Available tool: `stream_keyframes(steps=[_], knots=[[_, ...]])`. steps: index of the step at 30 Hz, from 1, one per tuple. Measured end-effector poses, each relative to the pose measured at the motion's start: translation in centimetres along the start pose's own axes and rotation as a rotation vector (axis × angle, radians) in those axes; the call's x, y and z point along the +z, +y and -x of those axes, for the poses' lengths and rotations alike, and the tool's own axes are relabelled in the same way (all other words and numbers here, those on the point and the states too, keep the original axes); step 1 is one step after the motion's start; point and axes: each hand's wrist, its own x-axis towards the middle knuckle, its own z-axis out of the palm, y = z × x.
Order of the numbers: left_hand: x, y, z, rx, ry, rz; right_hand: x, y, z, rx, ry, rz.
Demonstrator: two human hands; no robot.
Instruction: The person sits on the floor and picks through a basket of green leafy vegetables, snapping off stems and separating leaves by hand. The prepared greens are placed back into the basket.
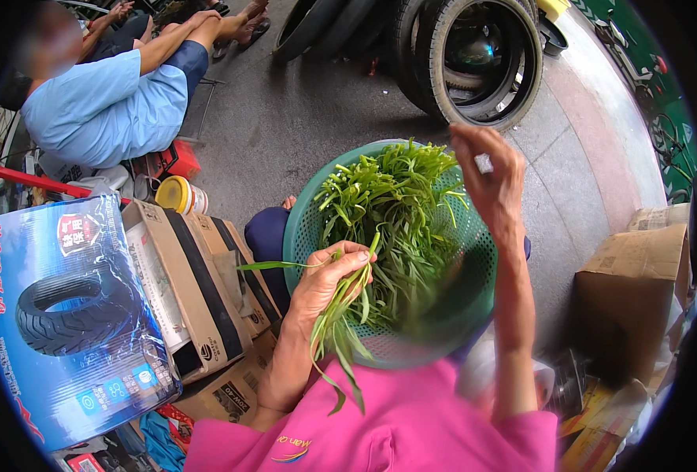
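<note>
A green perforated plastic basket sits in front of my body, over my lap. Long-leaved green vegetables, resembling water spinach, are heaped in it. Over the basket's near left side, my left hand is closed around a small bunch of leafy stems. Cut ends poke up past its thumb, and leaves hang down toward my pink shirt. Raised over the basket's far right rim, my right hand has its fingers curled together in a pinch. Whatever its fingertips may hold cannot be made out.
Black tyres stand beyond the basket. On the left are a blue tyre-picture box, brown cartons and a yellow-lidded tub. A person in light blue sits at far left. Another carton stands at right.
</note>
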Motion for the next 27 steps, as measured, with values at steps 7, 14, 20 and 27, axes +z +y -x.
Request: stream_keyframes(steps=[7, 14, 20, 27], knots=[[1.0, -0.3, -0.8, 0.089, -0.095, -0.246, 1.1, -5.5, 6.1, -0.610, -0.413, 0.148], [0.0, -0.7, -1.1, 0.081, -0.136, -0.305, 1.3, -5.1, 7.6, -0.575, -0.480, 0.105], [0.7, -1.6, -1.8, 0.180, -0.255, 0.001, 2.2, -5.5, 8.8, -0.145, -0.127, -0.187], [-0.4, -3.2, -2.7, 0.128, -0.451, 0.498, 1.2, -5.2, 10.7, 0.769, 0.118, -0.691]])
